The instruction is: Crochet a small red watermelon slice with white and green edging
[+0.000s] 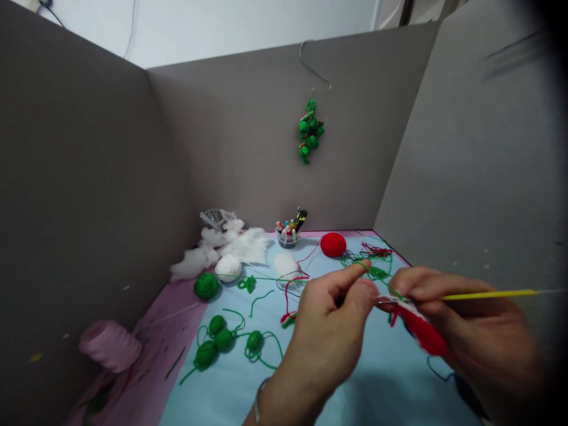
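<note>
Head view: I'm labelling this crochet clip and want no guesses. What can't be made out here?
Tip of the yellow crochet hook: head view, hidden between the left hand and right hand.
What the left fingers pinch: head view, blurred.
Red crocheted piece: head view, blurred, partly under the right hand.
Tub of small items: head view, too small.

Right hand (465, 331) holds a yellow hook (488, 294); left hand (331, 322) pinches, seemingly, green yarn (376, 273).
</note>
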### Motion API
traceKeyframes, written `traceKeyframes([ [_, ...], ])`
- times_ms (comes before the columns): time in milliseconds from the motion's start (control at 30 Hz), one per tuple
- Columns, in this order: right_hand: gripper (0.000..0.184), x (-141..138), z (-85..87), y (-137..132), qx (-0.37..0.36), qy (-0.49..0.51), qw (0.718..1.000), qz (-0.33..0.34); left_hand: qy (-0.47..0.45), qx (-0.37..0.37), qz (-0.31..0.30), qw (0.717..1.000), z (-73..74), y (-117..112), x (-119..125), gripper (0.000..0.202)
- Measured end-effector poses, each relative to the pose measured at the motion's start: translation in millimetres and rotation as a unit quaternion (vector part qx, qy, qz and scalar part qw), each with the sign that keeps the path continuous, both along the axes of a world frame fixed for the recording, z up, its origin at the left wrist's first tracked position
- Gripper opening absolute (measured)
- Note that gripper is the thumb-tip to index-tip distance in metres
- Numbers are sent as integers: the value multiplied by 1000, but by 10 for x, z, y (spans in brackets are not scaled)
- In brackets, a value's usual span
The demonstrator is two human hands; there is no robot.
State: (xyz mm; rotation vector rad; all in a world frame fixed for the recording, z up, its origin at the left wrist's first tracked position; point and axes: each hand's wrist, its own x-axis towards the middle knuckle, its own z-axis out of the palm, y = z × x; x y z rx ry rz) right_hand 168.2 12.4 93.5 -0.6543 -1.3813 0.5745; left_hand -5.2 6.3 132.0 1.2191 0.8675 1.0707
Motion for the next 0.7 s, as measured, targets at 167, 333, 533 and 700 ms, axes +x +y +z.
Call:
traceKeyframes([
  [167,19,111,13,-90,114,-193,972,-73,-34,-37,-23,998,12,-21,67,69],
  [333,46,206,-91,-247,222,-357,884,-201,-70,-72,-40,994,67,-72,79,82],
  [533,61,405,-271,-238,322,-469,782,-255,-103,-84,18,991,66,-126,163,62],
  [700,50,542,-274,-201,383,-465,766,-225,-84,-102,12,991,94,-132,178,64],
])
